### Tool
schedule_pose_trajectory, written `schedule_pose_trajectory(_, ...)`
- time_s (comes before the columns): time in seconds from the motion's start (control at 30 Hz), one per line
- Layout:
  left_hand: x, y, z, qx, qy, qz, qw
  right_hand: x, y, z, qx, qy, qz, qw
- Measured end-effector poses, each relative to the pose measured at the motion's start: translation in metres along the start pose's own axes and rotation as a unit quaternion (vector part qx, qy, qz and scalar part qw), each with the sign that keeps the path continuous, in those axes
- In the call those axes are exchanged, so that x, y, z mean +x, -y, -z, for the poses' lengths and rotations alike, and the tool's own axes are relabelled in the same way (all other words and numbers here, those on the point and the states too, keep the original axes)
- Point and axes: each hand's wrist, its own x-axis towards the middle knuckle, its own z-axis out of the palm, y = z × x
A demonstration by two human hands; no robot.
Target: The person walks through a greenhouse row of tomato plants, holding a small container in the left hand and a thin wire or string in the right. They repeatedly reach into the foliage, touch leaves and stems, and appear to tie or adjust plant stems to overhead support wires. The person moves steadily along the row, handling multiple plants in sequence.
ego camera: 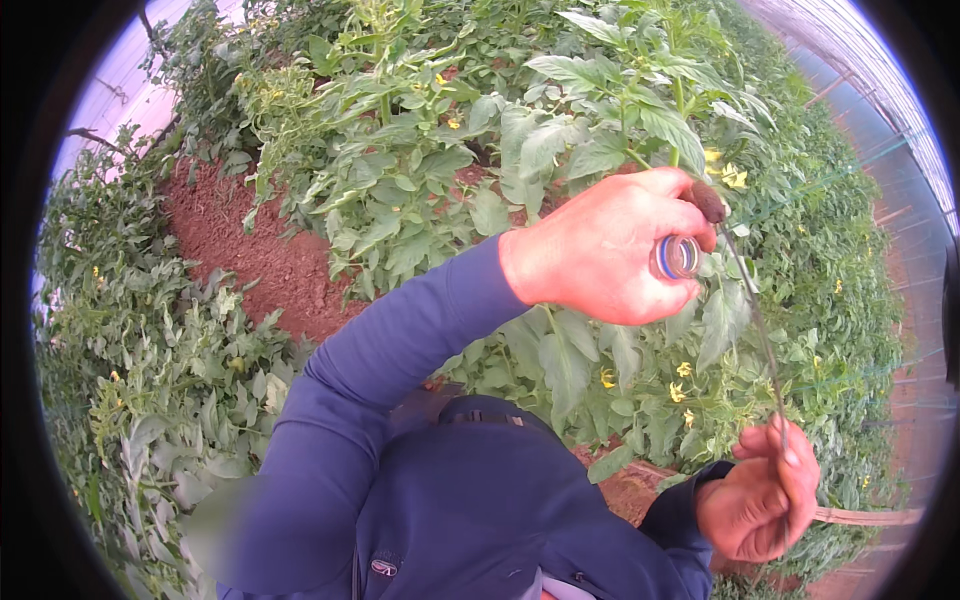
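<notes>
My left hand is palm down at the upper centre, with its thumb and fingers around a small clear bottle whose round, blue-ringed end shows. A brown, rounded lump touches its fingertips; whether the fingers grip it is unclear. From that lump a thin dark rod runs down to the right. My right hand, at the lower right, has its fingers closed on the lower part of the rod. Tomato plants stand behind and below the hands, with yellow flowers between them.
Dense tomato foliage rises in front, and more leaves fill the left side. Reddish bare soil lies between the rows. Green strings cross the plants at the right. A pale wooden pole lies beyond my right hand.
</notes>
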Motion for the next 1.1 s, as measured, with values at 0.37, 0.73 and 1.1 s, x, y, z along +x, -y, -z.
schedule_pose_trajectory(0.37,-0.104,-0.004,0.103,0.078,-0.021,0.087,0.993,0.015,-0.007,-0.163,0.144,0.026,-0.191,0.971)
schedule_pose_trajectory(0.73,-0.205,-0.036,0.164,0.11,-0.082,0.253,0.958,0.022,-0.095,-0.385,0.261,0.083,-0.318,0.907)
schedule_pose_trajectory(1.1,-0.234,-0.026,0.204,0.161,-0.12,0.27,0.942,0.073,-0.075,-0.341,0.181,-0.038,-0.236,0.954)
